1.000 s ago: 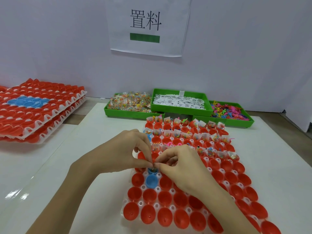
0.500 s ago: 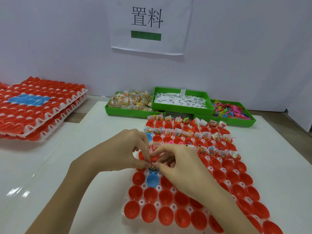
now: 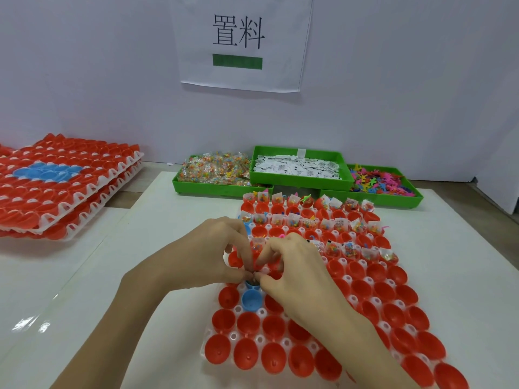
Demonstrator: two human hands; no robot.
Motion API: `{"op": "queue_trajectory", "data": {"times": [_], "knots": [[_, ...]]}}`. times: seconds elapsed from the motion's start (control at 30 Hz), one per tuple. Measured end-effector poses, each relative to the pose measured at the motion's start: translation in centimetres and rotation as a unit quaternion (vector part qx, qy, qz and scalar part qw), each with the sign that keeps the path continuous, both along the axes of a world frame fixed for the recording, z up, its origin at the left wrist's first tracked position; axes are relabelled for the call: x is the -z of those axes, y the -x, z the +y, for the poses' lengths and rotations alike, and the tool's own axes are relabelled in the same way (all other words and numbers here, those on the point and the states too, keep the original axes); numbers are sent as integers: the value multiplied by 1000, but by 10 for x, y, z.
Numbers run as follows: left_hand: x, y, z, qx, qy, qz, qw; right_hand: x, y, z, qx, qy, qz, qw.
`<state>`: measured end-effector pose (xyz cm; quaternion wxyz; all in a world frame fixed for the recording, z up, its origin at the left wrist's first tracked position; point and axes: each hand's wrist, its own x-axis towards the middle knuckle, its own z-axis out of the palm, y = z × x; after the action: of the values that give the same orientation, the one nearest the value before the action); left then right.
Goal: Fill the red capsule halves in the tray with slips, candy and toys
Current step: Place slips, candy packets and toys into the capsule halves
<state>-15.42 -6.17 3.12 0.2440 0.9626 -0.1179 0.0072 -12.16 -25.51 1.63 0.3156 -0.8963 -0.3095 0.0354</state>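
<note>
A white tray (image 3: pixel 262 312) of red capsule halves (image 3: pixel 247 357) lies in front of me. Its far rows hold slips, candy packets and toys; the near rows are bare. My left hand (image 3: pixel 205 254) and my right hand (image 3: pixel 297 273) meet fingertip to fingertip over a blue capsule half (image 3: pixel 248 283) near the tray's left side. Both pinch something small there; my fingers hide it. A second blue half (image 3: pixel 252 300) sits just in front of them.
Three green bins stand at the back: candy packets (image 3: pixel 216 171), paper slips (image 3: pixel 297 169), coloured plastic toys (image 3: pixel 376 182). Stacked trays of red halves with a blue patch (image 3: pixel 61 183) sit at the left. A paper sign (image 3: pixel 238 40) hangs on the wall.
Both hands stay pinched together over the same blue half; the fingers have shifted only slightly. The view has tilted a little.
</note>
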Motion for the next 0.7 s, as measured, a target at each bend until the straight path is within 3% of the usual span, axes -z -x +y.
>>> {"op": "queue_trajectory", "data": {"times": [0.2, 0.43, 0.53, 0.63, 0.7], "knots": [[2, 0, -2, 10, -29, -11, 999, -1, -7, -4, -31, 13, -15, 999], [-11, 8, 16, -19, 89, -27, 995, -11, -21, -24, -5, -152, 75, 986], [-9, 4, 31, -99, 93, -86, 987, -14, -26, -29, 29, -213, 84, 973], [3, -6, 46, -221, 43, -175, 958, -17, -29, -31, 55, -265, 87, 959], [13, -11, 52, -279, 24, -192, 941, -18, -29, -32, 58, -288, 85, 952]]}}
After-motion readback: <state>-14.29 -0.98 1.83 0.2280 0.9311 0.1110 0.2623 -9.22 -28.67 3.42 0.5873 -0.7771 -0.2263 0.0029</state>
